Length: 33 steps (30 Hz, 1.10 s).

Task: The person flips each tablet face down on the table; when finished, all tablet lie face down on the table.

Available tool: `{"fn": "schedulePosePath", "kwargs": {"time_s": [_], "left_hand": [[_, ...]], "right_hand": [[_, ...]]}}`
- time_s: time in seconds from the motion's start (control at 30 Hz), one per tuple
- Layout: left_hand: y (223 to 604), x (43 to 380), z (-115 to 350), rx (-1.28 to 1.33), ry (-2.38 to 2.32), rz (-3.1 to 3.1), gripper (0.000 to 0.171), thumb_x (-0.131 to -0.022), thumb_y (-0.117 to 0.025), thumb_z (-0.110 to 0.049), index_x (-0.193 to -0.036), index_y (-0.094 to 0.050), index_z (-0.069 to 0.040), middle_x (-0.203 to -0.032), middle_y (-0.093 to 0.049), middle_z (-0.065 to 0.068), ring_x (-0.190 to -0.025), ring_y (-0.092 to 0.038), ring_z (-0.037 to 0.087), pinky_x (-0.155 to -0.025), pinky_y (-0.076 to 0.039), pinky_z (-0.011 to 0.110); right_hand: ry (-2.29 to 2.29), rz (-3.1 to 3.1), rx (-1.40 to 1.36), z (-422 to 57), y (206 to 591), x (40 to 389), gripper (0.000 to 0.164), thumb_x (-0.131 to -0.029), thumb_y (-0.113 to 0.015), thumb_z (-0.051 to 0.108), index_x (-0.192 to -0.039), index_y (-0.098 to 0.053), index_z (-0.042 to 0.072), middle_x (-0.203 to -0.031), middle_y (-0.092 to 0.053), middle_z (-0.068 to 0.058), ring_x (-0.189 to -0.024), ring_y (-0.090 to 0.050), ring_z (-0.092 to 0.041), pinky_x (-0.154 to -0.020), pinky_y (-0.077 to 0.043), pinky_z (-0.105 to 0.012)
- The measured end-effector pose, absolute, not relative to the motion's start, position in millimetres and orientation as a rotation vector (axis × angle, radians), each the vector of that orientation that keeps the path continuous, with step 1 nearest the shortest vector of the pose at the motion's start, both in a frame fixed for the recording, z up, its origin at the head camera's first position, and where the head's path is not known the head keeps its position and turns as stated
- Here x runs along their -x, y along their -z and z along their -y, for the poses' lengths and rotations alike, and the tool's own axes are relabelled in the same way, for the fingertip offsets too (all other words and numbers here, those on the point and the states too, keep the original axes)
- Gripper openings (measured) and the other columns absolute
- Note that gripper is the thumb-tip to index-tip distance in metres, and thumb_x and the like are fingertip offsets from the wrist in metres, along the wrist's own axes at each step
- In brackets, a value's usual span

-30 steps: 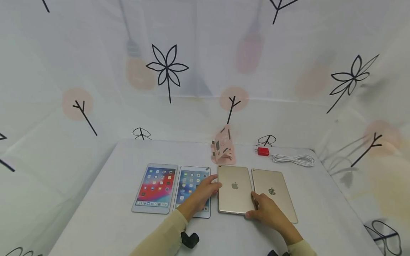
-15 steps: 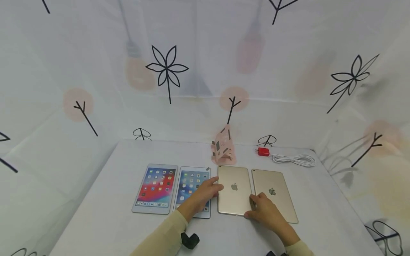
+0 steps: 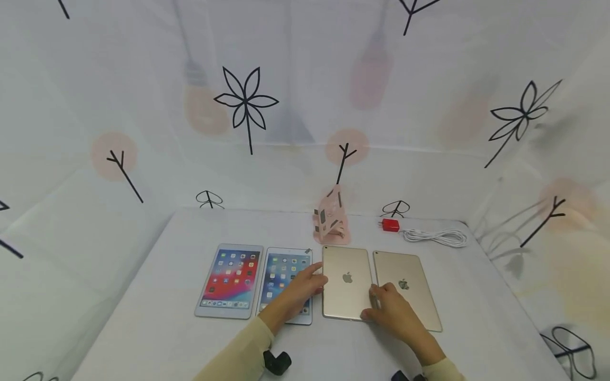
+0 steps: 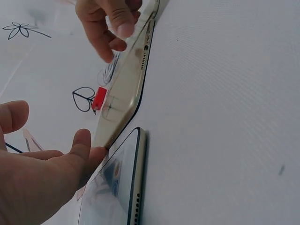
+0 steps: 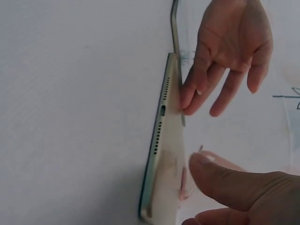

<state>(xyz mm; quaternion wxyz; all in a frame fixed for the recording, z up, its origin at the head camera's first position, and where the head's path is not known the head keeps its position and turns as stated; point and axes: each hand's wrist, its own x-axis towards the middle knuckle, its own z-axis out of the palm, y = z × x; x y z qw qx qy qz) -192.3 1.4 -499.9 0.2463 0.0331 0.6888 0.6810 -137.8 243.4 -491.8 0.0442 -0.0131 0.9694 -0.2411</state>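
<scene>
The left gold tablet (image 3: 347, 291) lies back up on the desk (image 3: 329, 352), between the left hand (image 3: 303, 288) and the right hand (image 3: 393, 312). The left fingers are relaxed and touch its left edge. The right hand is also loose, with the index finger at the right edge and the thumb by the near right corner; neither of the 2 hands clasps it.

To adjust this tablet well, I think both hands should press softly and with equal force, so it does not turn. The gap to the right gold tablet (image 3: 410, 296) is narrow, so the right fingers need care there. The left wrist is above the blue-screen tablet (image 3: 278, 270) and should not push it.

Compared with the frame 1 second ago, little differs: the right hand is slightly farther left, and the 4 tablets keep practically the same places.
</scene>
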Motion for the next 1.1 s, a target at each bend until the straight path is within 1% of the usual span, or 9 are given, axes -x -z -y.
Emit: {"fn": "schedulePosePath", "kwargs": {"time_s": [0.1,0.17,0.27,0.4,0.5,0.6,0.87,0.97,1.1], "left_hand": [[498,191,8,-0.072,-1.953,-1.845,0.064,-0.099,-0.061,-0.026,-0.155,-0.038,-0.004,-0.14,-0.058,0.022,-0.121,-0.061,0.034,-0.109,-0.047,0.047],[496,191,18,-0.052,-2.003,-1.858,0.061,-0.1,-0.062,-0.026,-0.153,-0.042,-0.003,-0.137,-0.06,0.022,-0.121,-0.061,0.034,-0.106,-0.051,0.044],[492,194,37,0.008,-2.004,-1.989,0.055,-0.1,-0.061,-0.027,-0.15,-0.048,-0.006,-0.137,-0.061,0.02,-0.12,-0.061,0.034,-0.102,-0.053,0.044],[492,199,62,0.147,-1.873,-2.24,0.048,-0.101,-0.058,-0.025,-0.147,-0.053,-0.011,-0.145,-0.057,0.016,-0.131,-0.055,0.035,-0.109,-0.047,0.051],[495,203,77,0.248,-1.82,-2.307,0.047,-0.1,-0.058,-0.022,-0.146,-0.054,-0.012,-0.149,-0.053,0.017,-0.139,-0.048,0.037,-0.114,-0.041,0.055],[497,203,87,0.294,-1.804,-2.301,0.048,-0.1,-0.059,-0.022,-0.146,-0.054,-0.014,-0.15,-0.052,0.017,-0.14,-0.046,0.038,-0.114,-0.04,0.056],[494,197,92,0.253,-1.745,-2.303,0.053,-0.1,-0.06,-0.026,-0.151,-0.05,-0.016,-0.155,-0.046,0.018,-0.143,-0.042,0.04,-0.114,-0.039,0.059],[493,197,91,0.229,-1.741,-2.284,0.055,-0.1,-0.06,-0.027,-0.152,-0.048,-0.016,-0.157,-0.043,0.018,-0.145,-0.038,0.041,-0.115,-0.035,0.06],[492,195,92,0.128,-1.71,-2.261,0.061,-0.099,-0.062,-0.028,-0.156,-0.043,-0.017,-0.161,-0.038,0.017,-0.148,-0.032,0.043,-0.116,-0.029,0.066]], "right_hand": [[0.987,-2.916,0.046,-239,486,142,0.068,-0.085,-0.083,0.026,-0.14,-0.056,-0.004,-0.119,-0.062,-0.018,-0.09,-0.063,-0.021,-0.074,-0.057,-0.038],[1.216,-2.817,0.057,-234,483,144,0.065,-0.09,-0.078,0.026,-0.145,-0.053,0.001,-0.128,-0.061,-0.018,-0.103,-0.065,-0.026,-0.08,-0.058,-0.038],[1.591,-2.534,0.096,-224,480,148,0.062,-0.096,-0.071,0.024,-0.149,-0.047,0.0,-0.141,-0.054,-0.022,-0.124,-0.059,-0.038,-0.093,-0.058,-0.043],[1.927,-2.149,0.052,-207,478,152,0.06,-0.1,-0.063,0.021,-0.15,-0.041,-0.004,-0.15,-0.045,-0.026,-0.135,-0.049,-0.043,-0.104,-0.053,-0.045],[2.025,-1.978,-0.008,-194,477,154,0.059,-0.102,-0.059,0.021,-0.152,-0.037,-0.003,-0.154,-0.041,-0.024,-0.138,-0.045,-0.041,-0.109,-0.048,-0.046],[2.038,-1.877,-0.012,-182,478,156,0.062,-0.102,-0.058,0.024,-0.154,-0.034,-0.002,-0.156,-0.037,-0.024,-0.14,-0.041,-0.041,-0.113,-0.043,-0.05],[2.031,-1.783,0.05,-157,488,158,0.068,-0.104,-0.056,0.029,-0.157,-0.025,0.0,-0.163,-0.026,-0.024,-0.147,-0.03,-0.048,-0.116,-0.034,-0.061],[2.05,-1.751,0.041,-152,489,159,0.067,-0.105,-0.054,0.026,-0.157,-0.023,0.0,-0.162,-0.026,-0.025,-0.146,-0.03,-0.049,-0.113,-0.037,-0.062],[2.071,-1.723,0.015,-149,490,161,0.067,-0.104,-0.054,0.025,-0.157,-0.022,-0.001,-0.16,-0.029,-0.028,-0.144,-0.033,-0.05,-0.105,-0.046,-0.063]]}}
